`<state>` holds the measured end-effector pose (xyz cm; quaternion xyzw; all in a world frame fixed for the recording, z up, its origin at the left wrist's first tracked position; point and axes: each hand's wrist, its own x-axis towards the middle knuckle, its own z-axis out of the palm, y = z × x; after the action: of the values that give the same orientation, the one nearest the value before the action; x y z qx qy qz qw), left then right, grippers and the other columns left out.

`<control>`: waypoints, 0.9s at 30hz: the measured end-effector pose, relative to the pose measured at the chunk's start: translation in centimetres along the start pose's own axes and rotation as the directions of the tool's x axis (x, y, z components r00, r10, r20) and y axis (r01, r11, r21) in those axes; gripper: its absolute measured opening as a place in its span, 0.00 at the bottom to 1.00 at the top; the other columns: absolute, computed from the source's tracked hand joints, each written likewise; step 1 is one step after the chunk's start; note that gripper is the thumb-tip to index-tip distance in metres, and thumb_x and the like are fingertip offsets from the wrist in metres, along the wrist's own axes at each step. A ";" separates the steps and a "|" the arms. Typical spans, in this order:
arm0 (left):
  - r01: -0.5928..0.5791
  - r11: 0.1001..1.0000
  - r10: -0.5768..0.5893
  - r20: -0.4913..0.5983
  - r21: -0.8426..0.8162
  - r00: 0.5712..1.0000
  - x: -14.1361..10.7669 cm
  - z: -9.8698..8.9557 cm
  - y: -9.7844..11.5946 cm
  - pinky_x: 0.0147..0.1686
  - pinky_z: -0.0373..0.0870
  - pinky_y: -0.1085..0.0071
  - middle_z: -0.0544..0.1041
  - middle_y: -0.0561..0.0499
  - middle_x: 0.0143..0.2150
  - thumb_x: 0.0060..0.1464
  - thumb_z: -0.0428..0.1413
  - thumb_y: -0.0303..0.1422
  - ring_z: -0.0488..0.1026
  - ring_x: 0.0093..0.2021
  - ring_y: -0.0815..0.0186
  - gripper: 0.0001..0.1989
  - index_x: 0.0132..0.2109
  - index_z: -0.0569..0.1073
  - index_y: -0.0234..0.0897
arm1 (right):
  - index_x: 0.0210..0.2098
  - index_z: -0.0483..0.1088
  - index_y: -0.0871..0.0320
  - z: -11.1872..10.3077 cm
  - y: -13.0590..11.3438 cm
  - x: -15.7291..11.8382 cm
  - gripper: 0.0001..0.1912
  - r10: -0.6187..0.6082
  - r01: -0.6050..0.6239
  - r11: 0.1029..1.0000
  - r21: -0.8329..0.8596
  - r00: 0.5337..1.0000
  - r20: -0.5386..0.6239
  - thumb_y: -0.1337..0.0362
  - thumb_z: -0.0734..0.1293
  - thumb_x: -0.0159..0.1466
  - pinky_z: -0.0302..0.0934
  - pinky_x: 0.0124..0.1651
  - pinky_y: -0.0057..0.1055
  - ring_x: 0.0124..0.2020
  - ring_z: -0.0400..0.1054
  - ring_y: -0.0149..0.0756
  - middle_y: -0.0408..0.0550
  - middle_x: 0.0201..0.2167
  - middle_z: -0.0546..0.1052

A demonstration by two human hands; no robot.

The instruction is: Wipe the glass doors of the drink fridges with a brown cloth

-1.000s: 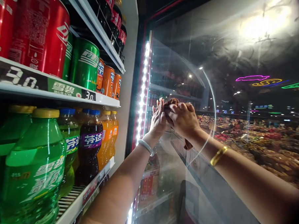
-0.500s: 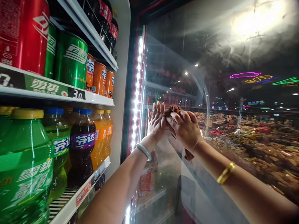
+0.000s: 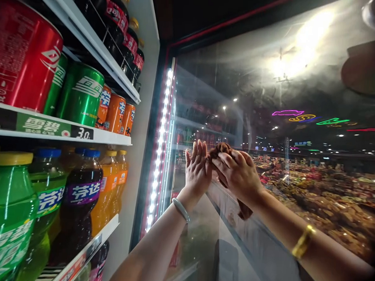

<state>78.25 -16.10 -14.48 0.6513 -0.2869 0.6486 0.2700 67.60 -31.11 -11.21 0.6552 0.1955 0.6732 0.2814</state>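
Observation:
My left hand (image 3: 198, 168) lies flat against the glass door (image 3: 201, 99), fingers stretched and pointing up, with a pale bangle on its wrist. Just to its right, my right hand (image 3: 237, 171) is closed on a brown cloth (image 3: 222, 148) and presses it to the same glass. Part of the cloth bunches above the fingers, and a loose end hangs below the palm. The two hands are close together, almost touching at the cloth. A gold bracelet circles my right forearm.
Left of the door, fridge shelves (image 3: 113, 137) hold red cans (image 3: 26, 59), green cans (image 3: 82, 95), orange cans and soda bottles (image 3: 82, 194). A bright light strip (image 3: 159, 151) runs down the door's edge. Through the glass are a lit store and heaped goods (image 3: 315, 204).
The view has tilted and shifted, so the shelves sit further left and lower. Both hands remain against the glass, and the cloth is still under my right hand.

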 end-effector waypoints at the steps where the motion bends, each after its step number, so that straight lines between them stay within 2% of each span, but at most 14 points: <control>1: 0.000 1.000 0.000 0.005 0.000 1.000 0.0 0.0 0.0 0.78 0.35 0.46 0.43 0.46 0.80 0.71 0.40 0.28 0.41 0.79 0.58 0.37 0.78 0.31 0.42 | 0.57 0.77 0.50 -0.5 1.1 -0.8 0.16 -0.044 0.044 0.999 -0.015 0.999 0.007 0.59 0.69 0.70 0.52 0.63 0.42 0.56 0.62 0.45 0.45 0.55 0.79; 3: -0.011 1.000 0.011 0.015 0.000 1.000 -0.1 -0.2 0.0 0.78 0.36 0.47 0.40 0.46 0.81 0.70 0.39 0.27 0.39 0.79 0.59 0.37 0.78 0.28 0.42 | 0.57 0.76 0.51 -1.5 4.1 -1.7 0.17 -0.058 0.058 0.996 -0.068 0.998 0.000 0.57 0.68 0.71 0.53 0.62 0.43 0.56 0.63 0.46 0.46 0.55 0.79; 5: -0.035 0.999 0.035 0.010 -0.003 0.999 0.0 -0.4 0.1 0.78 0.36 0.48 0.37 0.46 0.81 0.70 0.38 0.26 0.38 0.80 0.59 0.38 0.77 0.26 0.42 | 0.59 0.75 0.51 -1.8 6.9 -0.9 0.18 0.039 -0.042 0.992 -0.115 0.999 -0.027 0.56 0.67 0.71 0.54 0.62 0.46 0.57 0.63 0.47 0.48 0.55 0.78; 7: -0.054 0.999 0.054 -0.004 -0.004 0.999 0.1 -0.4 0.2 0.78 0.36 0.47 0.36 0.46 0.81 0.70 0.39 0.27 0.37 0.80 0.58 0.38 0.77 0.26 0.42 | 0.60 0.74 0.50 -1.4 8.1 1.2 0.19 0.167 -0.175 0.978 -0.118 0.983 -0.074 0.57 0.65 0.72 0.53 0.61 0.50 0.58 0.62 0.51 0.50 0.57 0.77; 9: -0.051 0.999 0.051 -0.012 -0.009 0.999 0.2 -0.2 0.4 0.78 0.36 0.47 0.36 0.46 0.81 0.70 0.39 0.28 0.37 0.80 0.57 0.38 0.77 0.26 0.41 | 0.61 0.73 0.49 -0.4 7.3 3.3 0.20 0.241 -0.249 0.964 -0.089 0.966 -0.092 0.58 0.64 0.72 0.53 0.59 0.53 0.59 0.60 0.54 0.52 0.57 0.75; 12: 0.000 1.000 0.000 -0.019 -0.018 1.000 0.3 0.0 0.6 0.78 0.36 0.47 0.39 0.46 0.81 0.70 0.39 0.28 0.38 0.80 0.58 0.37 0.78 0.30 0.41 | 0.62 0.72 0.51 0.5 3.8 4.1 0.20 0.179 -0.179 0.983 -0.041 0.984 -0.011 0.61 0.63 0.72 0.52 0.59 0.52 0.57 0.59 0.53 0.53 0.58 0.75; 14: 0.021 1.000 -0.022 -0.029 -0.012 0.999 0.3 0.0 0.8 0.78 0.36 0.47 0.42 0.45 0.81 0.71 0.40 0.30 0.39 0.80 0.58 0.35 0.79 0.33 0.40 | 0.60 0.74 0.52 0.3 1.7 2.6 0.19 0.088 -0.088 0.996 -0.014 0.996 0.017 0.61 0.64 0.72 0.51 0.62 0.48 0.57 0.59 0.50 0.51 0.59 0.75; 16: -0.008 1.000 0.008 -0.018 -0.002 1.000 0.3 -0.2 1.3 0.78 0.36 0.48 0.44 0.44 0.80 0.72 0.41 0.32 0.40 0.80 0.59 0.35 0.79 0.36 0.39 | 0.58 0.76 0.51 -0.6 1.0 0.3 0.17 0.036 -0.035 0.999 -0.012 0.999 0.010 0.61 0.65 0.72 0.51 0.64 0.45 0.57 0.59 0.48 0.48 0.58 0.77; 18: -0.067 0.998 0.067 0.024 -0.001 0.997 0.4 -0.4 2.3 0.79 0.36 0.49 0.47 0.44 0.80 0.72 0.41 0.32 0.41 0.80 0.60 0.35 0.79 0.36 0.38 | 0.56 0.77 0.51 -1.7 1.5 -1.8 0.16 0.020 -0.020 0.999 -0.031 1.000 0.004 0.61 0.67 0.71 0.51 0.65 0.44 0.57 0.60 0.47 0.46 0.56 0.78; 20: -0.120 0.993 0.120 0.068 -0.007 0.990 0.7 -0.4 3.6 0.79 0.36 0.51 0.49 0.44 0.80 0.71 0.41 0.31 0.41 0.80 0.62 0.35 0.79 0.37 0.37 | 0.57 0.76 0.50 -2.3 2.7 -2.7 0.16 0.022 -0.022 0.998 -0.053 1.000 -0.001 0.61 0.67 0.71 0.52 0.65 0.43 0.57 0.61 0.46 0.46 0.56 0.78; 23: -0.146 0.989 0.148 0.095 -0.029 0.984 1.3 0.0 5.5 0.79 0.37 0.51 0.50 0.42 0.80 0.71 0.42 0.32 0.41 0.80 0.61 0.35 0.79 0.40 0.34 | 0.59 0.74 0.49 -2.2 3.6 -2.0 0.18 0.106 -0.107 0.992 -0.072 0.994 -0.016 0.59 0.66 0.72 0.53 0.65 0.45 0.59 0.61 0.47 0.46 0.58 0.77; 27: -0.086 0.993 0.090 0.054 -0.076 0.994 1.3 0.5 6.6 0.79 0.37 0.51 0.47 0.42 0.80 0.70 0.42 0.30 0.41 0.80 0.60 0.35 0.79 0.40 0.34 | 0.61 0.73 0.47 -1.8 2.0 -1.8 0.19 0.296 -0.295 0.953 -0.072 0.955 -0.003 0.58 0.66 0.72 0.52 0.65 0.49 0.62 0.59 0.50 0.47 0.61 0.76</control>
<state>73.87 -21.04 -13.33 0.6461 -0.3466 0.6299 0.2563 65.50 -33.54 -11.46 0.6693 0.0698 0.7117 0.2017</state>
